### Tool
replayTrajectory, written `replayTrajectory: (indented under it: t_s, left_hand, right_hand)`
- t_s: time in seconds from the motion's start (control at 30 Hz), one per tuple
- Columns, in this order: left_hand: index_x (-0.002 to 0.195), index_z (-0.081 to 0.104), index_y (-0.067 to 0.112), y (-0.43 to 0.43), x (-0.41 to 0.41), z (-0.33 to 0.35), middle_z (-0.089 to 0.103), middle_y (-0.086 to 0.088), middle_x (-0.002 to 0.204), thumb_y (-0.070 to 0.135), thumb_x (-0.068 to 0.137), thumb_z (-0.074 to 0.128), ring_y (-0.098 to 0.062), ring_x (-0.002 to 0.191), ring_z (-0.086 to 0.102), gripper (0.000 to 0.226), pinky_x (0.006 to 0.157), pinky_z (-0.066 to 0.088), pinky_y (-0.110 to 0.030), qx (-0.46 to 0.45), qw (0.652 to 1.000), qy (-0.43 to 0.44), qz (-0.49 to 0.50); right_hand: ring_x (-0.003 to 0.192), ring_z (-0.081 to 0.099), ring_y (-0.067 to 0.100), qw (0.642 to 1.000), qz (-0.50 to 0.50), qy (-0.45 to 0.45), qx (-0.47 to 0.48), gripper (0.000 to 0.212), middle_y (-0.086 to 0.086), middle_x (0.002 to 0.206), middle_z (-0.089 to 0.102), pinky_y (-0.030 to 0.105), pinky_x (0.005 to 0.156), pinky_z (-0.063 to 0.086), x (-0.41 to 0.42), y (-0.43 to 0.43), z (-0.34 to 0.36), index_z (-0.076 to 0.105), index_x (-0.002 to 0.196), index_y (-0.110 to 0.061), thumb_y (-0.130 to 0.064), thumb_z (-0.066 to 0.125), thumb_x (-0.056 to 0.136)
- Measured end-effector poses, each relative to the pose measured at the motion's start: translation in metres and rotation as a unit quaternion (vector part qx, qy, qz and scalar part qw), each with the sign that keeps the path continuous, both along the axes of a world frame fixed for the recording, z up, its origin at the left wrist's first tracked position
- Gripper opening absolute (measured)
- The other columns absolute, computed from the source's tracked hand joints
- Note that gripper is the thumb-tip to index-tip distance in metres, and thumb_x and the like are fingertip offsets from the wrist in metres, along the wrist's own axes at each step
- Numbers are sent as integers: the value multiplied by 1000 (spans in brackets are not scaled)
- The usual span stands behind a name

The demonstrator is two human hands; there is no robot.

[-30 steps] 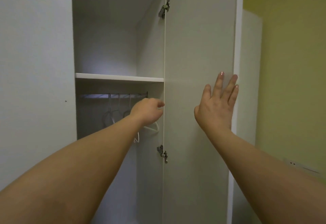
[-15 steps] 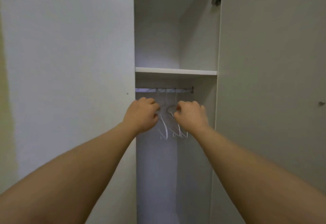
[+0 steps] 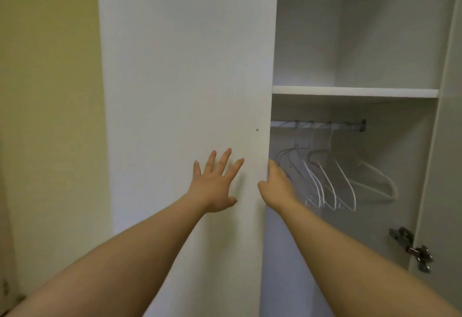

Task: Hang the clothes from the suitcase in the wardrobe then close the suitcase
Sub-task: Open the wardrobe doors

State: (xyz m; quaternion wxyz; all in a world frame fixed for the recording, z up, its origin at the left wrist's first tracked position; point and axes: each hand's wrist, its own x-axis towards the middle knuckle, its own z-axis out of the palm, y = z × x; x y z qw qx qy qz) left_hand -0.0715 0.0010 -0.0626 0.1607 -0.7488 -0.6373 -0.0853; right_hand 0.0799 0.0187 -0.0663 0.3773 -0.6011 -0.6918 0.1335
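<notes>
The white wardrobe (image 3: 307, 41) stands directly in front of the person, and a yellow-green wall (image 3: 50, 91) shows on its left side. The left door (image 3: 187, 66) fills the middle of the view & covers the left part of the inside. A small dark hole (image 3: 257, 129) sits near the free edge of this door. The right door (image 3: 452, 141) is swung open at the far right, seen only as a narrow strip, w/ a metal hinge (image 3: 410, 249) low down where it meets the side panel.

Inside, a white shelf (image 3: 350, 91) crosses the compartment. Just under it a metal rail (image 3: 317, 124) runs left to right. Several thin hangers (image 3: 332, 181), white & grey, hang from the rail, bunched together toward its left & middle part.

The left hand (image 3: 215, 184) lies flat on the front of the left door, fingers straight & spread wide, holding nothing. The right hand (image 3: 277, 186) is at the free edge of the same door. Its thumb is on the front face & the fingers go round the edge to the inner side, so it holds the door edge. The fingertips are hidden. The hangers are just behind this hand; whether it touches them I cannot tell. Both forearms are bare & come up from the bottom corners.
</notes>
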Motion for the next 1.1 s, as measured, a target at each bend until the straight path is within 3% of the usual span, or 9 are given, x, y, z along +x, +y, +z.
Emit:
replayTrajectory:
  t_s: [0.13,0.3,0.4,0.63,0.9,0.97,1.0,1.07,1.1]
  left_hand:
    - [145,-24,34,16,4,-8,-33,3,153,47,91,48,-28,143,-25,92,114,-4,-58,-10,997,-58,49]
    - [144,-28,30,27,18,-21,-38,-3,150,53,88,48,-34,140,-30,97,114,-5,-57,19,994,-49,99]
    - [144,-29,28,27,23,-20,-39,-6,149,54,88,49,-36,139,-30,100,114,-5,-57,16,993,-33,116]
    - [146,-23,33,14,25,-19,-33,2,153,52,88,52,-27,146,-19,96,117,-1,-55,-35,988,-86,125]
    - [149,-13,31,-15,37,-21,-16,7,158,48,88,54,-14,148,-3,93,119,17,-47,-18,958,-272,89]
    - [150,-11,31,-28,39,-17,-16,7,158,46,90,54,-12,148,-3,90,120,15,-40,-10,943,-325,74]
    - [150,-11,32,-34,39,-15,-17,6,158,45,90,54,-13,148,-1,89,119,15,-37,-8,936,-346,68]
    - [150,-9,33,-48,38,-12,-16,6,158,45,91,52,-13,148,2,86,117,15,-34,6,922,-381,62]
    - [150,-8,33,-58,37,-10,-14,7,159,45,92,51,-13,148,2,84,117,14,-34,19,912,-406,60]
  right_hand:
    - [141,28,30,992,39,113,-39,74,10,157,19,43,115,27,-4,29,-4,6,152,-11,-13,47,91]
    - [125,49,30,969,103,215,-57,56,10,140,48,40,105,40,0,52,-3,27,144,-11,-11,47,93]
    - [121,52,31,968,99,220,-75,43,12,133,53,38,101,43,4,56,-2,38,134,-5,-18,48,95]
    - [119,52,33,964,114,224,-86,42,17,132,52,37,97,43,8,50,-6,39,131,-2,-24,46,97]
    - [122,49,33,963,114,235,-63,51,19,133,51,33,95,39,17,25,-6,50,127,-1,-42,34,99]
    - [119,52,35,955,109,270,-52,55,21,124,57,37,99,40,18,13,-6,62,114,-5,-46,28,100]
    - [113,55,36,948,105,294,-53,54,21,112,61,41,100,43,18,7,-6,66,97,-10,-48,27,99]
    - [88,61,32,933,105,336,-76,49,14,82,60,46,87,52,16,-2,-8,54,64,-18,-45,32,98]
    - [73,58,28,928,117,339,-97,46,10,72,57,39,73,57,15,-9,-7,50,60,-17,-38,36,99]
